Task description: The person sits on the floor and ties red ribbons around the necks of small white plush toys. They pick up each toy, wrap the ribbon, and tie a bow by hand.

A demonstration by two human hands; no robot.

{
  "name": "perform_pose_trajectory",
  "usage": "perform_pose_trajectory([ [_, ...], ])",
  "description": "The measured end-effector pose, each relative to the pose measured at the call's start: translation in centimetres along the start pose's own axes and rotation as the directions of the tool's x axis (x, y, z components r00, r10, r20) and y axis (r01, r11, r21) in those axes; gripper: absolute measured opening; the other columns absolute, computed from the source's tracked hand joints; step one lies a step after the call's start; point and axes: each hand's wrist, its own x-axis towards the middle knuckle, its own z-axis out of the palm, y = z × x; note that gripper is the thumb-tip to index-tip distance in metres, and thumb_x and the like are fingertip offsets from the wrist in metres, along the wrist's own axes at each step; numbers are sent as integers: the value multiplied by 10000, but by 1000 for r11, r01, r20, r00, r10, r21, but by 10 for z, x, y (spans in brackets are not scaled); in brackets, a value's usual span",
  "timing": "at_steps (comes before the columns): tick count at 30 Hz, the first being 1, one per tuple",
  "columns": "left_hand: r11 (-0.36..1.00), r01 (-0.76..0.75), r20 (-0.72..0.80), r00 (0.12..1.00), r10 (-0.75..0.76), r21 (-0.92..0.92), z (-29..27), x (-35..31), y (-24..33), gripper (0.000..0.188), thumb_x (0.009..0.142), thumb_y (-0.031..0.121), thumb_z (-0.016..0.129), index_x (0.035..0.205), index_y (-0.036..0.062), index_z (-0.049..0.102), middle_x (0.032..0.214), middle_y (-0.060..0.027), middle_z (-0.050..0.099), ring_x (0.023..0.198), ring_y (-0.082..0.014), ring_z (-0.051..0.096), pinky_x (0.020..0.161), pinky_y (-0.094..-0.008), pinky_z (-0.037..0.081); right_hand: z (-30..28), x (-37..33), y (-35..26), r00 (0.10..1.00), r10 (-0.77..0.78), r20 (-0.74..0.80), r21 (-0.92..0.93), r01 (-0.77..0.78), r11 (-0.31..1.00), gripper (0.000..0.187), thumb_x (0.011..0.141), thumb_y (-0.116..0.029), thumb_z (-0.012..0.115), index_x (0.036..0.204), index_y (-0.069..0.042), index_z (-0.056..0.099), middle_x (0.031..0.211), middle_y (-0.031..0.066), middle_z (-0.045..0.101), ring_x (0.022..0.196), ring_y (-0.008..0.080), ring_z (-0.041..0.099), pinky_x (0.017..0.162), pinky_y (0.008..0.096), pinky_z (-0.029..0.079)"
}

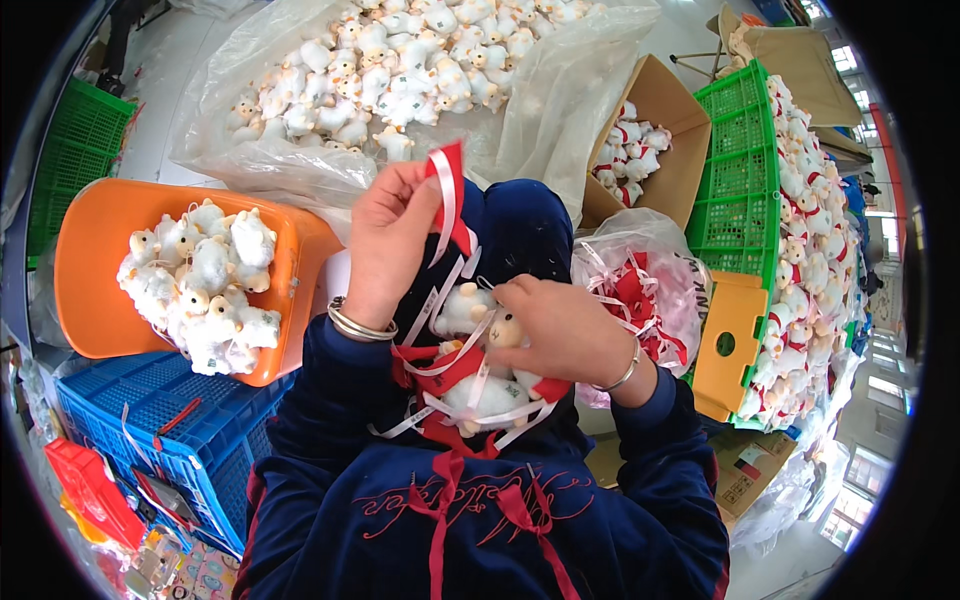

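My left hand (388,245) is raised over my lap, thumb and fingers pinching a red cloth piece with a white ribbon (447,195). Lower down, my right hand (570,335) closes around the head of a small white plush toy (506,332) with a peach-coloured face. Beside it in my lap lies another white plush toy (462,310), with a thin loop near its top. Around and under the toys, more red cloth pieces (445,378) and white printed ribbons (500,415) lie on my dark blue clothes.
At left, an orange tub (90,270) holds white plush toys above a blue crate (150,400). Ahead, a clear plastic sheet (215,140) bears a large heap of toys. To the right are a cardboard box (665,110), a bag of red pieces (640,300) and a green crate (735,170).
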Motion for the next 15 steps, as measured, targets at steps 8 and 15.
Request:
perform_pose_trajectory([
  [8,994,-2,66,998,-5,108,-2,-8,-13,126,1036,105,637,1098,18,704,921,47,691,825,-3,597,723,-172,489,-10,-14,4,859,-282,-426,413,463,784,470,744,-94,797,1169,-59,601,1177,167,578,1055,319,631,927,384,525],
  [15,993,76,101,991,-85,89,1,-6,-1,166,1047,124,620,1138,10,701,936,36,706,816,-7,607,715,-175,497,0,-16,16,719,-105,-687,658,677,330,352,936,14,629,1252,-31,480,1331,217,614,1237,309,627,1025,413,501],
])
